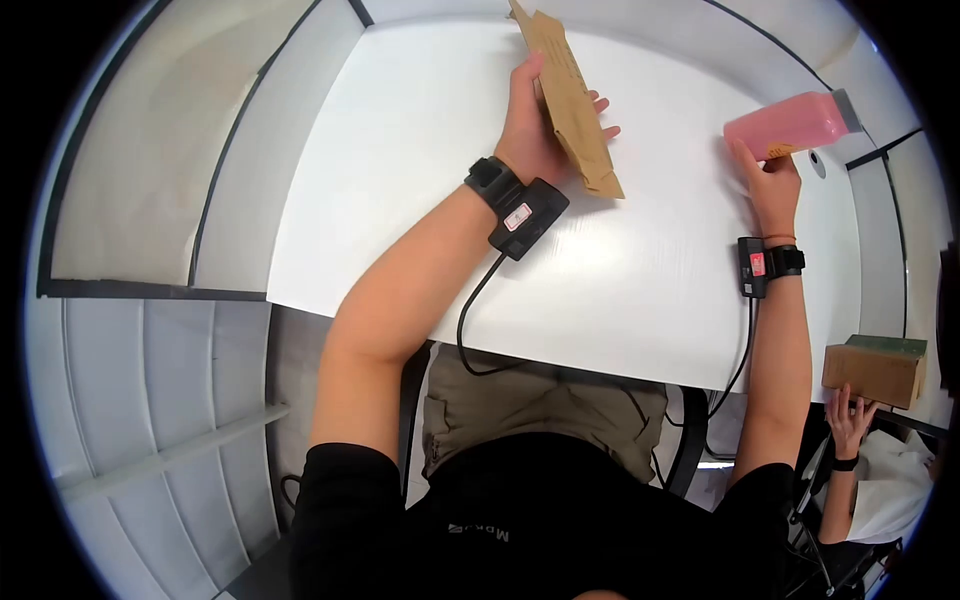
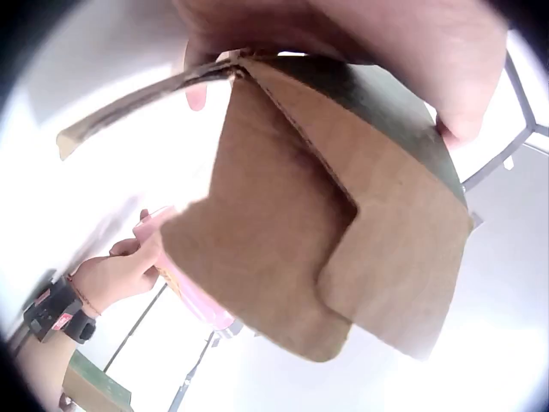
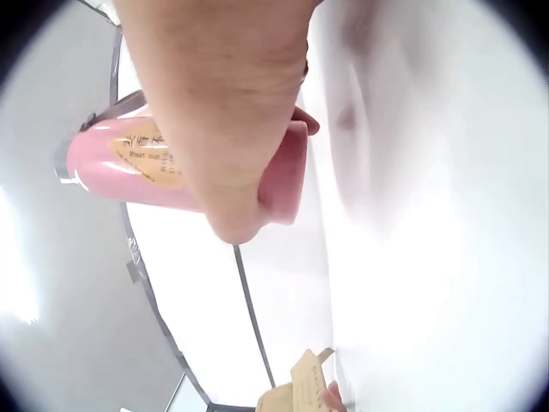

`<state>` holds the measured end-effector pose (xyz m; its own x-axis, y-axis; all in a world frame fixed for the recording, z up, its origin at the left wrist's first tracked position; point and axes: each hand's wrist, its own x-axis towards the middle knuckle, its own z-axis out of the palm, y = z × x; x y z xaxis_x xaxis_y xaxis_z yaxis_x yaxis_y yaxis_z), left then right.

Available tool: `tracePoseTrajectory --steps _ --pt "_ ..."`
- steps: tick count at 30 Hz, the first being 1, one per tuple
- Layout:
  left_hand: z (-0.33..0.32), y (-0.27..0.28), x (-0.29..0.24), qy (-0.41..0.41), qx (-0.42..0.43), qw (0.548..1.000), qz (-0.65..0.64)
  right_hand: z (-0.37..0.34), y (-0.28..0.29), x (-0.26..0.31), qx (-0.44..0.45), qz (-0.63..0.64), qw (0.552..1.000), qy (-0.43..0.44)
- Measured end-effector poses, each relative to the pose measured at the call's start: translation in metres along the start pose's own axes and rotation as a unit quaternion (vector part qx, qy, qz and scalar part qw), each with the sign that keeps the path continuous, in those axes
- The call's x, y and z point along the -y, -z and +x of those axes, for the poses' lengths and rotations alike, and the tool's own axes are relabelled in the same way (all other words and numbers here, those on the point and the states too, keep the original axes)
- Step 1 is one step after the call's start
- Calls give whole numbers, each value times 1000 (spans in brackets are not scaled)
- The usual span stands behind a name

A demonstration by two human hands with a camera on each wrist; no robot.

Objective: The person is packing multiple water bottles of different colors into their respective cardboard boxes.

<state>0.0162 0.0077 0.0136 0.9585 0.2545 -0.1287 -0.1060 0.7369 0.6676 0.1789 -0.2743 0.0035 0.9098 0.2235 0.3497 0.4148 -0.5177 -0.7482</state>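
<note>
In the head view my left hand (image 1: 527,132) grips a brown cardboard box (image 1: 582,118) with printing on its side, thumb on one side and fingertips showing past the other. Up close in the left wrist view, the box's end flaps (image 2: 266,215) stand loose and spread, and a dark green side shows under the hand. My right hand (image 1: 776,192) holds a pink bottle (image 1: 790,124) near its base, tipped onto its side in the air with the grey cap (image 1: 846,110) pointing right. A yellow label (image 3: 147,154) with print shows on the bottle in the right wrist view.
The white table (image 1: 640,280) has low white panels (image 1: 310,130) around it. Black cables (image 1: 466,310) run from both wrist cameras. At the lower right, another person's hand (image 1: 848,420) supports a brown and green box (image 1: 875,372) by the table's corner.
</note>
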Motion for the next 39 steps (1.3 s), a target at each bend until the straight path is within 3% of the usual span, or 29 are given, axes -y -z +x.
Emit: tracePoseTrajectory --steps 5,9,18,21,24,26,28,30,32,39 --pt "-2 -1 -6 1 11 1000 -24 20 12 -17 -28 -154 988 -10" --pt "-4 -2 -3 8 23 999 -35 22 15 -16 -25 -139 988 -54" --pt "-10 -9 -7 35 4 999 -35 31 12 -48 -48 -163 985 -18" --pt "-8 -5 -7 29 43 999 -18 34 5 -78 -192 -149 966 93" --pt "-6 -2 -6 21 62 998 -11 6 17 -25 -238 65 967 58" --pt "-6 -3 -6 21 39 999 -22 -5 7 -9 -168 127 970 124" --pt "-7 -6 -6 27 1 999 -44 -22 -13 16 -77 101 978 165" --pt "-6 -2 -7 18 40 999 -25 -40 -24 50 20 37 967 250" --pt "-4 0 -7 9 59 998 -12 -56 -31 80 119 33 960 252" --pt "-6 -4 -1 -10 44 999 -7 -65 -46 103 167 -52 913 370"
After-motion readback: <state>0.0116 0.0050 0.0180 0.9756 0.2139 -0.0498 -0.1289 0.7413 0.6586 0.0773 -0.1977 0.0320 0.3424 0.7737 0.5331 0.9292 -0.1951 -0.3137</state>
